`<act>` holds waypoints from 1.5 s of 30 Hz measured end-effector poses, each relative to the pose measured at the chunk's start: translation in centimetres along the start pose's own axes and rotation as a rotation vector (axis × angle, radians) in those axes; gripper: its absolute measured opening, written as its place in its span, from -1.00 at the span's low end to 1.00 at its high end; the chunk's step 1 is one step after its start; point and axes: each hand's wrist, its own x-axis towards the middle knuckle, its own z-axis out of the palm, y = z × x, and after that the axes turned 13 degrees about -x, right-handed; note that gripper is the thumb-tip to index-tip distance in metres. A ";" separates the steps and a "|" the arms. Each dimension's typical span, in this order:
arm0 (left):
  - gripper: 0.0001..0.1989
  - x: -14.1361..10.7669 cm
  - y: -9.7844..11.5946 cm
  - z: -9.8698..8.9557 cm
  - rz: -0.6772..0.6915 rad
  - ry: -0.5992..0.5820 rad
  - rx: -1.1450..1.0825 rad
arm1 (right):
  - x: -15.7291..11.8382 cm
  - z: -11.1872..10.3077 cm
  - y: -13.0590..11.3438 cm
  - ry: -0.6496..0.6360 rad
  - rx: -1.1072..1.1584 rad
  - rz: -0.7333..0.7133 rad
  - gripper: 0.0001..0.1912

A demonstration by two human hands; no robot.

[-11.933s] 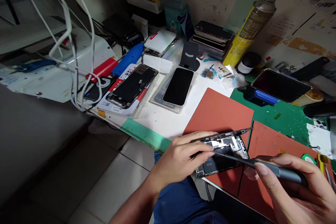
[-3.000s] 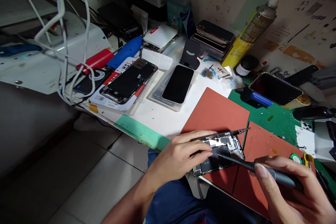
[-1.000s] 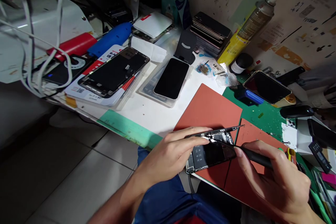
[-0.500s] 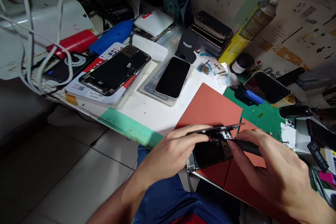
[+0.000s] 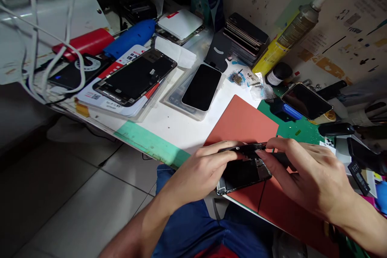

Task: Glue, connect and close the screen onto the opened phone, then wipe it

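Observation:
An opened phone (image 5: pixel 240 178) lies at the table's front edge, partly on the red mat (image 5: pixel 240 123). Its thin dark upper panel (image 5: pixel 252 149) is tilted up above the lower half. My left hand (image 5: pixel 201 171) grips the panel's left part between its fingers. At the panel's right end are the thumb and index finger of my right hand (image 5: pixel 305 175), closed together. A black-handled tool (image 5: pixel 283 159) lies within that hand; its tip is hidden. Small metal parts show between the two phone halves.
A phone (image 5: pixel 202 87) rests on a clear case, with a detached phone screen (image 5: pixel 136 76) farther left. Behind stand a stack of phones (image 5: pixel 246 32) and a yellow spray can (image 5: pixel 284 38). Another phone (image 5: pixel 306 100) leans at the right. White cables (image 5: pixel 68 12) hang at left.
My right hand's fingers have moved up and left to the panel's right end. The tool's handle is now more covered by them. The view has shifted slightly.

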 end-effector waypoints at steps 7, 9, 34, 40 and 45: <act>-0.64 -0.4 -0.2 0.0 -0.021 0.005 0.024 | 0.4 -0.1 0.3 0.003 0.028 0.000 -0.92; -0.64 -0.4 -0.3 0.0 -0.007 0.010 0.028 | 0.4 -0.1 0.4 -0.011 0.043 0.007 -0.91; -0.65 -0.4 -0.5 0.1 -0.031 -0.017 -0.010 | 0.0 -0.1 0.8 -0.026 0.110 -0.046 -0.86; -0.61 -0.5 -0.7 0.2 0.024 -0.006 -0.055 | -1.8 -1.8 1.0 0.024 0.037 0.041 -0.89; -0.56 -0.2 -0.5 0.0 0.011 -0.019 -0.080 | -3.0 -0.6 1.5 0.060 0.032 0.097 -0.83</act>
